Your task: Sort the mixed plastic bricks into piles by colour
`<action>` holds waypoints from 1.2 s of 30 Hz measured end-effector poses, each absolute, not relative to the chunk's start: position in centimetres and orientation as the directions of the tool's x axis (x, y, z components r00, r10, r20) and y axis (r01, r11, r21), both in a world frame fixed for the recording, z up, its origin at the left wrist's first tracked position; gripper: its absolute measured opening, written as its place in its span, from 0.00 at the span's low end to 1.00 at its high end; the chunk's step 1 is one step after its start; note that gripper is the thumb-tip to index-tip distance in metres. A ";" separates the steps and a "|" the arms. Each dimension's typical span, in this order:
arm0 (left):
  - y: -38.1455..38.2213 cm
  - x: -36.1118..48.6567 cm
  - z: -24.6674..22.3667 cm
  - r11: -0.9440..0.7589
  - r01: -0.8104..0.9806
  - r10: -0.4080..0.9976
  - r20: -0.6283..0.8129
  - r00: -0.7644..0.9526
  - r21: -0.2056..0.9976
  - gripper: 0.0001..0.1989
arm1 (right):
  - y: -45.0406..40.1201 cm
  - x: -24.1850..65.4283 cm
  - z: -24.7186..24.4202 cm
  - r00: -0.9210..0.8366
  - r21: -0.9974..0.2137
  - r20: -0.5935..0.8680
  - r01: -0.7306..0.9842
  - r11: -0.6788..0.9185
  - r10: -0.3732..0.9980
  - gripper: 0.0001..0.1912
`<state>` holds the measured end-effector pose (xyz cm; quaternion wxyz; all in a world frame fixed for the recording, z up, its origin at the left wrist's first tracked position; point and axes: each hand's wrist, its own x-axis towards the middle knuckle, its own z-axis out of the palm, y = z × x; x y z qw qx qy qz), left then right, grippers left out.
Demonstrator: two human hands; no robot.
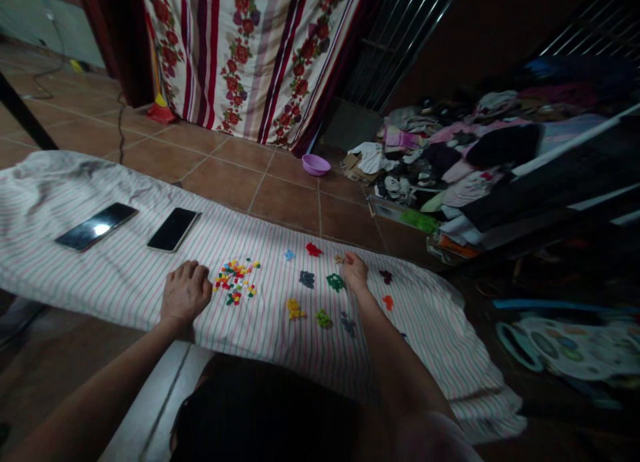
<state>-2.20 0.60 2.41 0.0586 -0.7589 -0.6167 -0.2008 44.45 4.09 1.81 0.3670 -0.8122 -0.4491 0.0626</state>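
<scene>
My left hand rests on the striped cloth with its fingers curled under; whatever they may hold is hidden. Just right of it lies a mixed heap of tiny coloured pieces. My right hand pinches at a small beige pile; what sits between its fingertips is too small to make out. Around it are single-colour piles: red, light blue, dark grey, dark green, yellow, lime green, blue-grey, maroon and orange.
Two dark-screened phones, one reflecting light and one nearer the heap, lie left on the striped cloth. Beyond its far edge, a purple basin stands on the tiled floor. Heaped clothes fill the right background.
</scene>
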 end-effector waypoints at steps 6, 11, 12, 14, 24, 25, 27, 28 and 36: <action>0.6 -2.2 2.4 -0.237 0.947 0.918 0.368 0.146 0.215 0.12 | 3.6 38.4 3.9 0.377 -0.607 0.332 0.787 -0.110 0.865 0.17; 0.6 -2.2 2.4 -0.236 0.946 0.918 0.369 0.142 0.223 0.12 | 2.7 32.0 4.0 0.157 -0.628 0.348 0.771 0.105 0.924 0.15; 0.6 -2.2 2.3 -0.236 0.947 0.917 0.371 0.143 0.218 0.12 | 2.5 30.8 3.8 0.107 -0.630 0.343 0.763 0.144 0.933 0.15; 0.6 -2.3 2.3 -0.238 0.948 0.917 0.372 0.146 0.213 0.12 | 2.1 28.5 3.3 0.009 -0.631 0.337 0.745 0.219 0.941 0.15; 0.6 -2.3 2.6 -0.244 0.937 0.925 0.349 0.147 0.252 0.11 | 2.0 20.4 3.3 -0.321 -0.486 0.268 0.769 0.415 0.908 0.25; 0.6 -2.3 2.6 -0.244 0.937 0.926 0.347 0.148 0.250 0.11 | 2.2 19.8 3.4 -0.335 -0.468 0.265 0.775 0.425 0.904 0.26; 0.6 -2.2 2.6 -0.241 0.940 0.927 0.342 0.151 0.240 0.11 | 2.7 18.8 3.3 -0.351 -0.432 0.257 0.792 0.432 0.900 0.25; 0.6 -2.2 2.6 -0.240 0.942 0.928 0.341 0.151 0.235 0.11 | 2.9 18.4 3.2 -0.353 -0.414 0.252 0.802 0.430 0.901 0.24; 0.7 -2.3 2.6 -0.251 0.940 0.921 0.355 0.159 0.230 0.11 | 4.2 17.3 2.6 -0.305 -0.355 0.254 0.854 0.382 0.918 0.21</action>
